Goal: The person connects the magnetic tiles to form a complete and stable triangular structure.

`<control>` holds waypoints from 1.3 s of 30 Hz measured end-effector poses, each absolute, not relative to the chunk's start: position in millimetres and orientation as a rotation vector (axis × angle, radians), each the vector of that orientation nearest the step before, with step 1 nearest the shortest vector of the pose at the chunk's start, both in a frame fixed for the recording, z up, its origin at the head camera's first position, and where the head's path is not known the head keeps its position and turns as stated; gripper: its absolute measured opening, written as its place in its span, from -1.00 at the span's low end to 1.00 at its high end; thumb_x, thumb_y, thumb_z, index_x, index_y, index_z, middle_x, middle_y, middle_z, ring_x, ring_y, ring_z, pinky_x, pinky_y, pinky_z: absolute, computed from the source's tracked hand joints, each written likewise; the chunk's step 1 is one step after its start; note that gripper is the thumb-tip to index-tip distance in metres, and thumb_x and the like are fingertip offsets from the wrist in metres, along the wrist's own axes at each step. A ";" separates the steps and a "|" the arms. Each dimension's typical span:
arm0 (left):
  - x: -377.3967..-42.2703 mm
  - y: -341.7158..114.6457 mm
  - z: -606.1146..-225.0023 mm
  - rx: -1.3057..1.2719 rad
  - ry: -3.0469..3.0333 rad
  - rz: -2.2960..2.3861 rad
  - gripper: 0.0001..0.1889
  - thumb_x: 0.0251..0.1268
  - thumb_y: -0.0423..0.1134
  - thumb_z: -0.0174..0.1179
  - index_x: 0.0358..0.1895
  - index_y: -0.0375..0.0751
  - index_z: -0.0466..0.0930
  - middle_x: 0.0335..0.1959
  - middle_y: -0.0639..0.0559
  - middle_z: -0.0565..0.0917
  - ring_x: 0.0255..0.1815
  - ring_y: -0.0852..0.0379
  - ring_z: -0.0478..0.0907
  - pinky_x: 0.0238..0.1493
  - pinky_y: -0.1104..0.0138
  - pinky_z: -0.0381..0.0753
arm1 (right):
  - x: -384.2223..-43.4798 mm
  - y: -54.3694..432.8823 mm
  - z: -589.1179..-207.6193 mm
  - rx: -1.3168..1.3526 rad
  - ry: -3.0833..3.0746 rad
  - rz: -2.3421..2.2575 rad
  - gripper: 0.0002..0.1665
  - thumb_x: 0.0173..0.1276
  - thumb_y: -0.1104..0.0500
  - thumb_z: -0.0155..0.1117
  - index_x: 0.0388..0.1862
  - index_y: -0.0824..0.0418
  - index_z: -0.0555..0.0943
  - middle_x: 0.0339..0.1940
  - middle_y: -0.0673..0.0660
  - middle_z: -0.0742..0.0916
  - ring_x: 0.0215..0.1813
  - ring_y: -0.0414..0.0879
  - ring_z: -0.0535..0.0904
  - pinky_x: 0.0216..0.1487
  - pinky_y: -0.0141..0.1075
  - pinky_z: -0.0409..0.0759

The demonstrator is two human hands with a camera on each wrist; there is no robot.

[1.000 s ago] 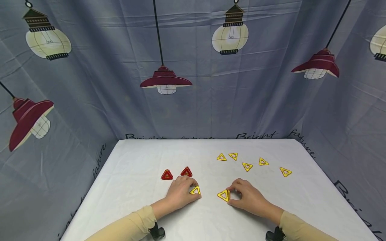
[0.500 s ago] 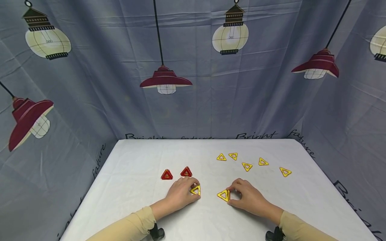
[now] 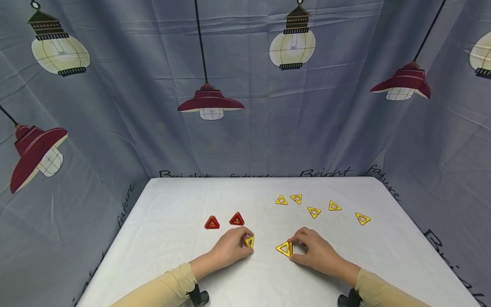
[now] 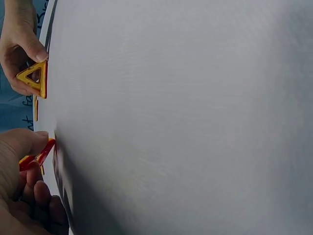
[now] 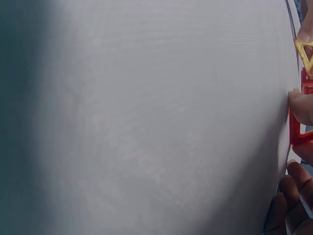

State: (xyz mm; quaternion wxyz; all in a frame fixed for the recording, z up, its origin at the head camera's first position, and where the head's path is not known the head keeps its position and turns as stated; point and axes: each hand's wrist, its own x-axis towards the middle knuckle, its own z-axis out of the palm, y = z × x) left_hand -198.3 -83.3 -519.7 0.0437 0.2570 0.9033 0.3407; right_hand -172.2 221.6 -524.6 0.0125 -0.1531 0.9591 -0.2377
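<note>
My left hand (image 3: 230,246) pinches a yellow triangular magnetic tile (image 3: 252,242) between thumb and fingers, low over the white table. In the left wrist view, red parts (image 4: 45,152) show in the same grip. Across from it, my right hand (image 3: 317,253) pinches a pair of joined triangular tiles (image 3: 290,249) by their right side; the face toward the left is yellow. A red edge (image 5: 294,129) of that pair shows under the thumb in the right wrist view. Some space separates the two held pieces.
Two red built-up triangular pieces (image 3: 212,223) stand behind my left hand. Several yellow triangle tiles (image 3: 281,203) lie scattered flat at the back right of the white table (image 3: 172,200). A grey curtain (image 3: 245,145) with printed lamps surrounds the table.
My left hand has shifted slightly left, and its yellow tile has turned, so its face looks narrower. The right hand and its tiles have stayed in place.
</note>
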 end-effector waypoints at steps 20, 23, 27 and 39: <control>-202.2 -72.9 -515.1 0.861 2.681 0.969 -0.65 0.17 -0.20 0.52 0.01 -0.15 0.70 -0.38 0.27 0.54 -0.37 0.36 0.42 -0.26 0.44 0.46 | -171.9 221.6 -525.9 -0.458 2.976 -0.773 -0.55 0.04 -0.11 0.68 -0.07 -0.20 0.73 -0.15 -0.33 0.52 -0.10 -0.34 0.45 -0.03 -0.27 0.59; -202.0 -74.3 -515.3 0.863 2.692 0.942 -0.63 0.17 -0.14 0.53 0.03 -0.11 0.71 -0.32 0.28 0.58 -0.32 0.35 0.44 -0.21 0.42 0.47 | -171.7 221.5 -525.6 -0.453 2.975 -0.771 -0.54 0.03 -0.10 0.68 -0.06 -0.19 0.73 -0.15 -0.33 0.52 -0.11 -0.34 0.45 -0.04 -0.29 0.59; -201.5 -77.6 -514.9 0.881 2.699 0.913 -0.60 0.20 -0.12 0.50 0.10 -0.10 0.71 -0.23 0.29 0.60 -0.25 0.33 0.46 -0.15 0.40 0.49 | -171.6 221.5 -525.3 -0.449 2.977 -0.766 -0.53 0.03 -0.10 0.69 -0.05 -0.19 0.73 -0.15 -0.33 0.52 -0.11 -0.34 0.45 -0.05 -0.30 0.59; -203.4 -81.4 -515.9 0.947 2.667 0.925 -0.56 0.32 -0.10 0.42 0.25 -0.07 0.68 -0.17 0.27 0.58 -0.25 0.26 0.48 -0.23 0.46 0.45 | -173.5 220.7 -525.5 -0.398 2.958 -0.789 -0.47 0.06 -0.03 0.67 0.07 -0.15 0.76 -0.16 -0.32 0.52 -0.15 -0.31 0.42 -0.11 -0.31 0.53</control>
